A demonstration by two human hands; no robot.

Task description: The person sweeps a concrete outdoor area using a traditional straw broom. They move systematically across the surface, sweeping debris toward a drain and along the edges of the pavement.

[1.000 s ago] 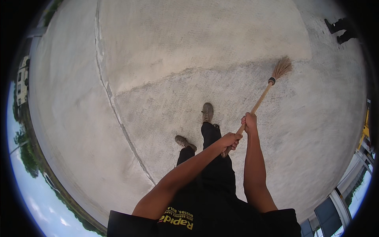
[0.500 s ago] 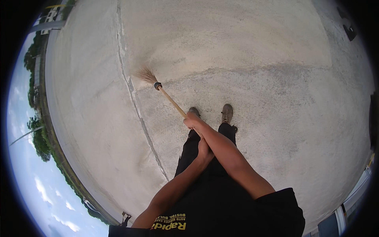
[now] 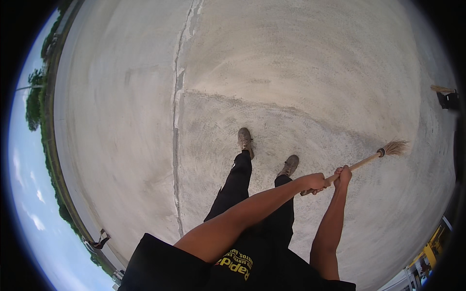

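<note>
A stick broom with a pale wooden handle (image 3: 365,162) points out to my right. Its straw bristles (image 3: 395,147) fan out over the concrete beyond a dark binding ring. My left hand (image 3: 313,182) is closed round the rear end of the handle. Further along, closer to the bristles, my right hand (image 3: 343,175) grips the same handle. Whether the bristle tips touch the ground I cannot tell. My two brown shoes (image 3: 245,139) stand apart on the concrete, left of the broom.
A rough joint (image 3: 178,80) runs along the pale concrete floor (image 3: 121,145) on the left. At the far right edge is a black shape (image 3: 449,100) beside straw-coloured bristles. A small dark object (image 3: 100,240) is at lower left. Yellow structures (image 3: 432,252) show at lower right.
The broom has swung from my front left across to my far right, both hands staying on it. My arms are no longer crossed. My feet have shifted, and the view has turned.
</note>
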